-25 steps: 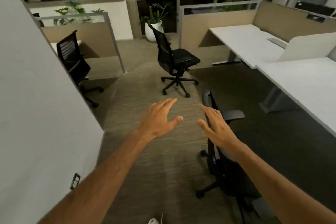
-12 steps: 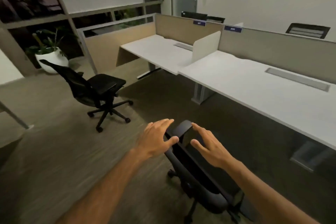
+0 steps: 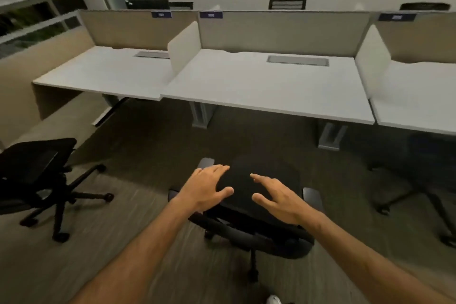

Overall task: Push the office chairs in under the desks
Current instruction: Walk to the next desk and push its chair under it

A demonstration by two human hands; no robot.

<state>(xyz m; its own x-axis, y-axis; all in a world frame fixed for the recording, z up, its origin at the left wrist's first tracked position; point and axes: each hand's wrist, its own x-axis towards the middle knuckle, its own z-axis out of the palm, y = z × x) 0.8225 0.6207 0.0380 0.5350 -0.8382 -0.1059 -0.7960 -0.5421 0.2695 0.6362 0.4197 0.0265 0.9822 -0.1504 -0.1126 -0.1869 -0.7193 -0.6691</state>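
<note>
A black office chair (image 3: pixel 249 205) stands right in front of me, its back toward me and its seat facing the middle white desk (image 3: pixel 266 86). My left hand (image 3: pixel 206 187) hovers with spread fingers over the chair's left side. My right hand (image 3: pixel 276 196) is spread over its right side. Neither hand grips anything; whether they touch the backrest is unclear. A second black chair (image 3: pixel 37 175) stands out on the carpet at the left. A third dark chair (image 3: pixel 424 180) sits at the right, partly under the right desk (image 3: pixel 419 106).
A left desk (image 3: pixel 103 74) joins the middle one; beige partitions (image 3: pixel 276 29) run behind and white dividers (image 3: pixel 183 47) stand between them. Grey desk legs (image 3: pixel 202 113) stand under the middle desk. More chair backs (image 3: pixel 287 2) show beyond the partitions.
My view has swung right until the desks face me squarely. The chair's back is now toward me, and both hands stay spread over it.
</note>
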